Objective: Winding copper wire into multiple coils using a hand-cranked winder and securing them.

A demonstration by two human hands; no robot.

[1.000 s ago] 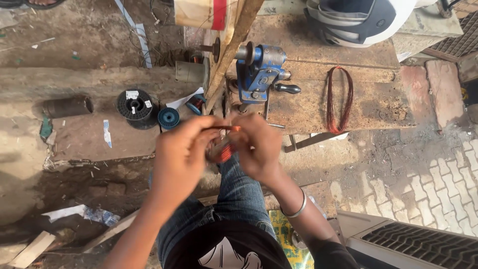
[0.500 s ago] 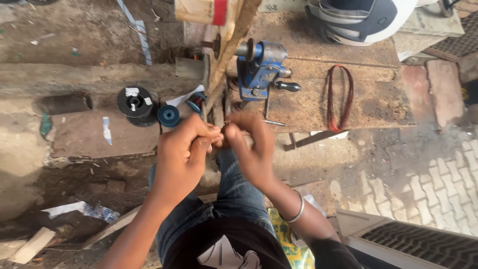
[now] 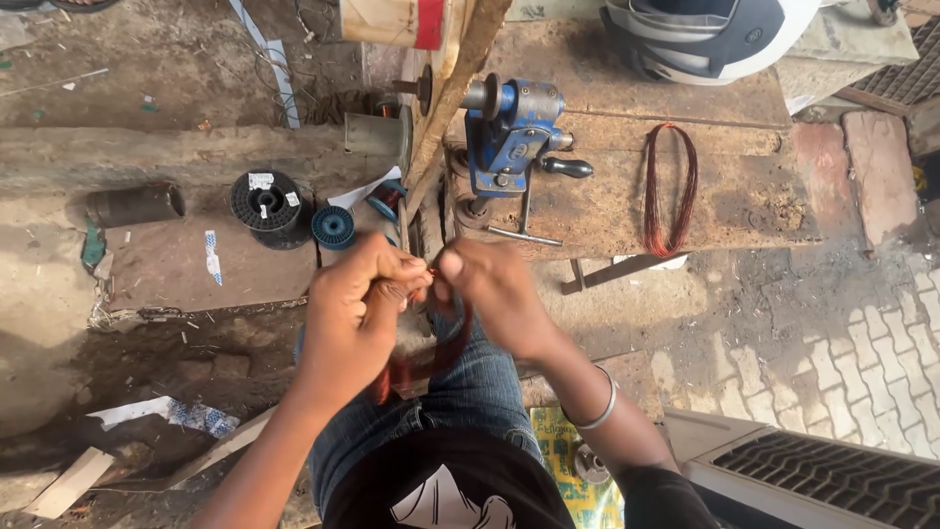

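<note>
**Copper wire pinched between two hands, low in front of the bench**

Far left: a dark cylinder (image 3: 135, 205) lying on its side on the dusty slab, well apart from the work. Next to the right, a black spool (image 3: 267, 204) and a smaller blue spool (image 3: 334, 226), set flat and close together, probably parked within reach as wire stock.

Centre, over the denim knee: left hand (image 3: 360, 312) closed in a fist, thumb and forefinger pressed tight on a coil of reddish copper wire (image 3: 452, 338). Coil hanging in a loop below the knuckles, partly hidden behind the fist. Right hand (image 3: 494, 294) just beside, fingertips nearly touching the left's, also pinched narrow on the same wire. Held so close together, apparently, for control of a thin, springy strand at one spot; exact point of contact too small to tell.

Beyond the hands: blue bench vise (image 3: 509, 137) bolted upright on the wooden bench (image 3: 744, 201), handle sticking out to the right, with a slanted wooden stick (image 3: 455, 98) leaning past its left side.

Further right: a second loop of copper wire (image 3: 670, 189) laid flat on the bench, kept apart from the coil in hand. Top right, a white and dark helmet (image 3: 705, 34) resting at the bench's back edge.
</note>
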